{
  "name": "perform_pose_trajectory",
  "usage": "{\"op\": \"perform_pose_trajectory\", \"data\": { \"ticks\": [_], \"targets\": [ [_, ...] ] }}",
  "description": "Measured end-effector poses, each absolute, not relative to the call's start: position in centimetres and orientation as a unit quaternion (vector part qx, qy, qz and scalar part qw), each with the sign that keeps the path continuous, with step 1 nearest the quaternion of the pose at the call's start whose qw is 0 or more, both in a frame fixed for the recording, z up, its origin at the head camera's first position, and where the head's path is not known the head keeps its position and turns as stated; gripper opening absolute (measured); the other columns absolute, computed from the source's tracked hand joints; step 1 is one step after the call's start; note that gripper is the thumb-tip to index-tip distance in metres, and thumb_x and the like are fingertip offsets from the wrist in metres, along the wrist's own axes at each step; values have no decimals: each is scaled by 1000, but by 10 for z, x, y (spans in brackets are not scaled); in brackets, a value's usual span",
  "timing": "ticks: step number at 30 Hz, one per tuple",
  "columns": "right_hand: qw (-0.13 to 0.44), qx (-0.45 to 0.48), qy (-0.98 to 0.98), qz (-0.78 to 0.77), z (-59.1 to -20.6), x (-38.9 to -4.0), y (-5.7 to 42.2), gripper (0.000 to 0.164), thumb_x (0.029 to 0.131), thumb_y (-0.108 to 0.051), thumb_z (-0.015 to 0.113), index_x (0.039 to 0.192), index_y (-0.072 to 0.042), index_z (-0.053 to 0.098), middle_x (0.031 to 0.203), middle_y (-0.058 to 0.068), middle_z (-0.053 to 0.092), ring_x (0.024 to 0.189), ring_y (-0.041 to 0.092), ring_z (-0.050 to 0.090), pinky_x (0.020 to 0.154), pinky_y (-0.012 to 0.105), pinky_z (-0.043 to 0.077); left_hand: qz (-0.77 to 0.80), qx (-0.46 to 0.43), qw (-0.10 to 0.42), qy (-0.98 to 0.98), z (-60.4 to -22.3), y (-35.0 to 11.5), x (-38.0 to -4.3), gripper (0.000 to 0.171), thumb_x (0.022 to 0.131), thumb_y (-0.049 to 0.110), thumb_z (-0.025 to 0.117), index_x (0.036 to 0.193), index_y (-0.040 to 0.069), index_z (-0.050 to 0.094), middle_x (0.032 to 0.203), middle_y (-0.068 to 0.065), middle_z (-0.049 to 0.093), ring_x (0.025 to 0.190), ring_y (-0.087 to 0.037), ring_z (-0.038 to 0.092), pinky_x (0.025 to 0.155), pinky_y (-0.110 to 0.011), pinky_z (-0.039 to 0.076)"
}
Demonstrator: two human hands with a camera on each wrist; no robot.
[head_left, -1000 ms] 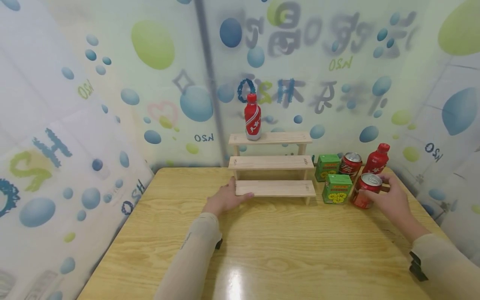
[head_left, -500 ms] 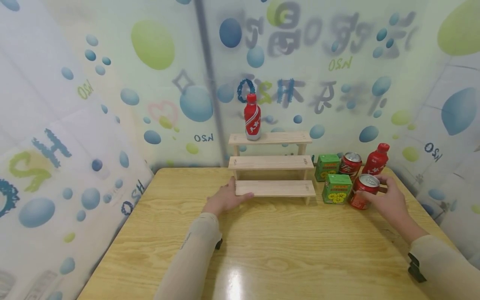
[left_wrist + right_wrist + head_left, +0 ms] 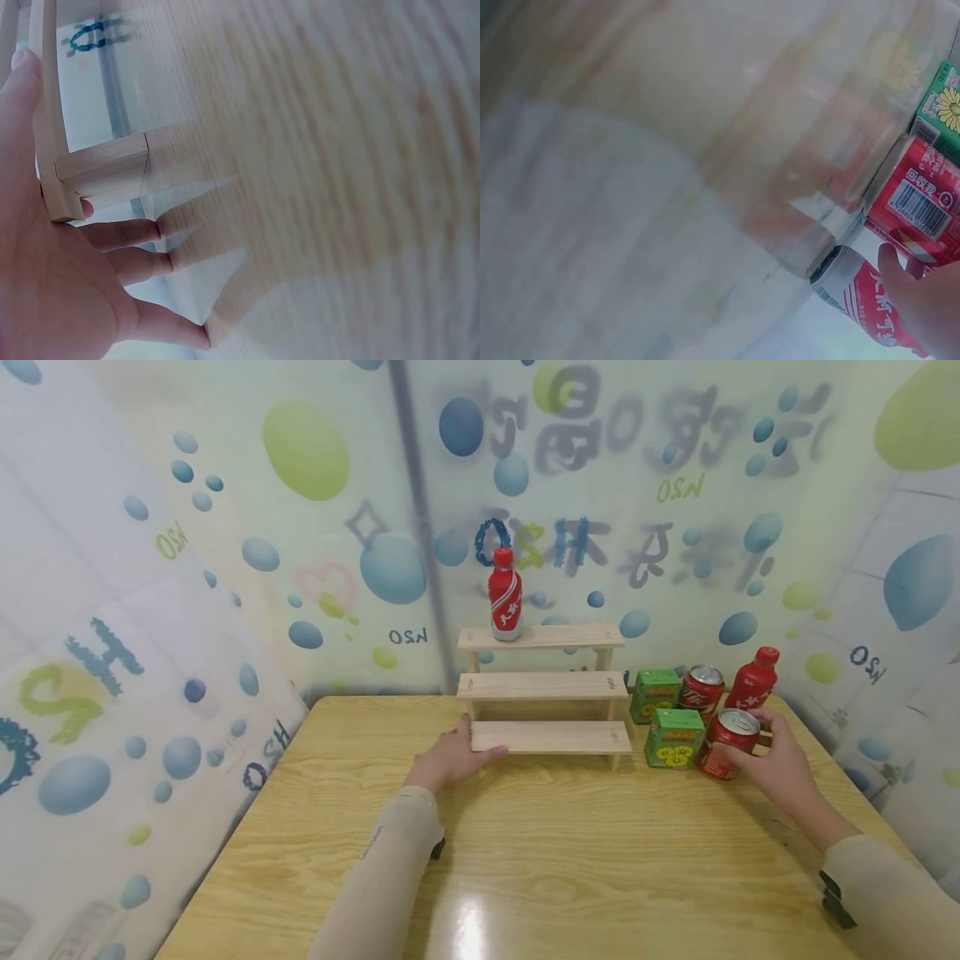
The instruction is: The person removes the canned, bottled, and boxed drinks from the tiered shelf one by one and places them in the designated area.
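Observation:
In the head view, a three-step wooden shelf (image 3: pixel 551 737) stands at the back of the table. My left hand (image 3: pixel 453 753) holds the left end of its lowest step, thumb along the front edge. In the left wrist view several fingertips (image 3: pixel 169 261) touch the tabletop below the board. At the right, my right hand (image 3: pixel 780 756) grips a red soda can (image 3: pixel 722 752), thumb in front and fingers behind. The can stands upright, close beside a green drink carton (image 3: pixel 673 742). The right wrist view shows the can (image 3: pixel 919 199) with its barcode side toward the camera.
A red bottle (image 3: pixel 506 602) stands on the shelf's top step. Behind the gripped can are a second soda can (image 3: pixel 702 687), another green carton (image 3: pixel 654 693) and a second red bottle (image 3: pixel 753 681). A printed curtain (image 3: pixel 360 635) hangs behind the wooden table (image 3: pixel 525 860).
My right hand has shifted the soda can slightly left, closer to the front green carton, over the first half second; it has stayed there since. The left hand and shelf have not moved.

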State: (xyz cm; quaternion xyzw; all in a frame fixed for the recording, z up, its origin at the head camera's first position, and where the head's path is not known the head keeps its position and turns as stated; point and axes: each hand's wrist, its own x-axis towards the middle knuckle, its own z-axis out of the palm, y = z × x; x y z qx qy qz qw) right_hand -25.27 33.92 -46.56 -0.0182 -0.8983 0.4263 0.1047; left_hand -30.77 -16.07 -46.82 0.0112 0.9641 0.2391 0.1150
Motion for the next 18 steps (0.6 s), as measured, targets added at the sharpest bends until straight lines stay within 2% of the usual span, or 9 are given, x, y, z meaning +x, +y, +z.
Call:
{"op": "perform_pose_trajectory", "data": {
  "ticks": [2,5,9,15,18],
  "targets": [
    [103,-13,-899,425,-465,-253,340,87,102,-38,72,159,7,24,153,38,38,132,58,46,78,18,43,241,12,115,964,-468,-161,-308,130,80,99,50,173,20,6,172,-19,38,159,-42,36,122,-82,23],
    [100,-3,-899,426,-464,-254,341,89,102,-38,73,160,6,23,154,38,37,130,59,46,75,15,42,240,10,115,964,-469,-160,-308,130,79,99,50,173,20,6,172,-18,38,159,-42,36,122,-83,22],
    [97,0,-903,419,-463,-255,342,89,101,-38,74,160,6,23,154,38,37,130,58,46,78,21,44,240,8,116,964,-468,-160,-307,130,79,99,51,173,21,6,171,-18,39,159,-42,38,121,-83,23],
    [95,-2,-907,410,-462,-256,342,90,101,-39,73,161,7,24,154,38,38,130,58,46,85,39,50,240,7,114,964,-468,-160,-307,130,79,99,50,173,22,6,171,-18,40,158,-42,39,120,-83,26],
    [95,-1,-908,409,-461,-258,341,90,101,-40,74,160,7,25,154,38,39,130,57,46,85,37,50,243,4,114,963,-468,-160,-307,130,79,99,52,173,22,6,171,-18,39,158,-43,38,120,-83,24]
  ]
}}
